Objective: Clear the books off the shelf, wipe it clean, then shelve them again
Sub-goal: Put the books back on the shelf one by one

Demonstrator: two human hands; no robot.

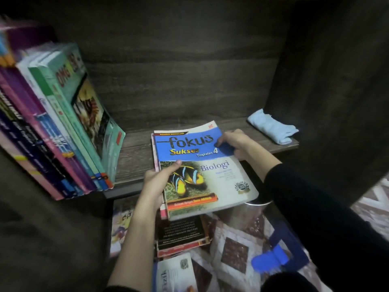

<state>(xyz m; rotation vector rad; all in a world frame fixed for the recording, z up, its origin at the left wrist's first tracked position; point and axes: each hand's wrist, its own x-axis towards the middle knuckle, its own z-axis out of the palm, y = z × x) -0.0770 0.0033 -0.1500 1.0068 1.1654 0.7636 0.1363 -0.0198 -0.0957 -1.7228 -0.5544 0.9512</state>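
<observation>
1. Gripping, head view: both hands hold a small stack of books point(157, 159) flat, with the Fokus Sukses Biologi textbook point(207, 173) on top, cover up.
2. Left hand point(159, 178): clamped on the stack's left edge. The thumb lies across the clownfish picture on the cover and the fingers are curled underneath, out of sight. The forearm is bare and comes up from the bottom centre.
3. Right hand point(234, 143): grips the stack's far right corner. The thumb presses on the blue band of the cover and the fingers wrap round the outer edge. The arm wears a black sleeve point(305, 199) and reaches in from the lower right, elbow bent.
4. Stack position: the far end sits over the wooden shelf board point(134, 152) and the near end overhangs the front edge. Cannot tell if it touches the board.
5. Row of books point(63, 127): stands on the shelf's left part, spines out, leaning. The outermost is a green-covered book. Blurred, so the titles are not readable.
6. Light blue cloth point(271, 127): folded, lying at the shelf's right end against the side panel, apart from the right hand.
7. Below the shelf: a pile of books point(181, 234) lies flat on a patterned floor mat point(233, 251), directly under the held stack.
8. Blue plastic object point(271, 260) lies on the mat at lower right. Type unclear.
</observation>
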